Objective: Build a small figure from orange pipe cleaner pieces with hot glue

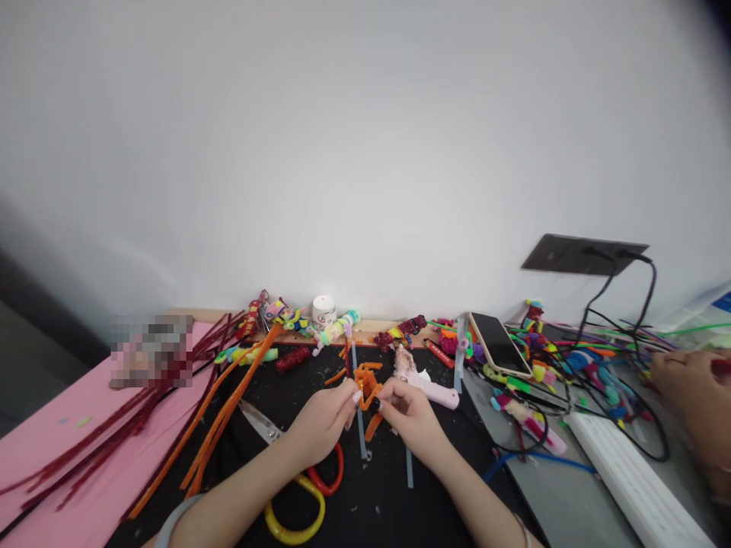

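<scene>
My left hand (328,415) is closed in a pinch at the left side of a bent orange pipe cleaner (368,378). From the right, my right hand (412,417) pinches the same pipe cleaner, its thumb and index finger together. Short orange pieces lie just beneath and around it. Under my left forearm is a pair of scissors (295,536) with red and yellow handles, blades pointing away. A pale pink glue gun (437,391) lies beyond my right hand. Translucent glue sticks (362,435) lie on the black mat (377,517) between my arms.
Long dark red (94,453) and orange pipe cleaners (220,434) spread across the left side. Colourful pipe-cleaner figures line the wall, with a paper cup (324,310) among them. A phone (499,346), cables and a white power strip (633,483) lie right. Another person's hand (694,399) shows far right.
</scene>
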A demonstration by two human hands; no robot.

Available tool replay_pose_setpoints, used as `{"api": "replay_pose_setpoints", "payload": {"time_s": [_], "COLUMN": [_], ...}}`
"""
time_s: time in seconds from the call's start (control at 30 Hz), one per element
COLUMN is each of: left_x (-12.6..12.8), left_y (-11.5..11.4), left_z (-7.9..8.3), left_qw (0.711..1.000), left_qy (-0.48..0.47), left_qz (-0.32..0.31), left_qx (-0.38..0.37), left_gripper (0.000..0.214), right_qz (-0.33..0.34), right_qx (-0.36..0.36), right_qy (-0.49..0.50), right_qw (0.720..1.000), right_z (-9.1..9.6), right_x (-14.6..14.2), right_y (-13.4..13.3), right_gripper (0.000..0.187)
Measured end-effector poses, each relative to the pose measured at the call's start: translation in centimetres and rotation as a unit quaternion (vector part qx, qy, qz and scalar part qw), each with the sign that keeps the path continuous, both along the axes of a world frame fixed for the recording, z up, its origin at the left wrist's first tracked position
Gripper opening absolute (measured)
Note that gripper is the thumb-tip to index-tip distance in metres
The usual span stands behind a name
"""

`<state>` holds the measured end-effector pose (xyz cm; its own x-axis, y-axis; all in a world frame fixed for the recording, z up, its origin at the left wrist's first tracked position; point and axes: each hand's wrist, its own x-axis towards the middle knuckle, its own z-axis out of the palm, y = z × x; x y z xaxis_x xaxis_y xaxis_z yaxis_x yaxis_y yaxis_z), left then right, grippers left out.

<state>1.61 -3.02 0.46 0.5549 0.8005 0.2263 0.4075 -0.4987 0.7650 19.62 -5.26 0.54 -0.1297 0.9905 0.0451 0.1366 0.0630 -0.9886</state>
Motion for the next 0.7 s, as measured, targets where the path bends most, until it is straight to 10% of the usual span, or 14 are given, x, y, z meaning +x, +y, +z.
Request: {"api": "replay_pose_setpoints", "payload": {"time_s": [0.7], "left_x": [0.00], "left_y": [-0.01], "left_z": [-0.14], "left_qw": [0.997], "left_qy": [0.065], "left_qz": [-0.041], "left_qx": [0.025], "left_gripper": [0.025], "right_qz": [0.035], "right_qx": [0.021], "right_qy": [-0.010], "right_qw": [0.999], "right_z": [0.27], "right_x": [-0.22], "right_y": [-0.29], "right_gripper": [0.006]}}
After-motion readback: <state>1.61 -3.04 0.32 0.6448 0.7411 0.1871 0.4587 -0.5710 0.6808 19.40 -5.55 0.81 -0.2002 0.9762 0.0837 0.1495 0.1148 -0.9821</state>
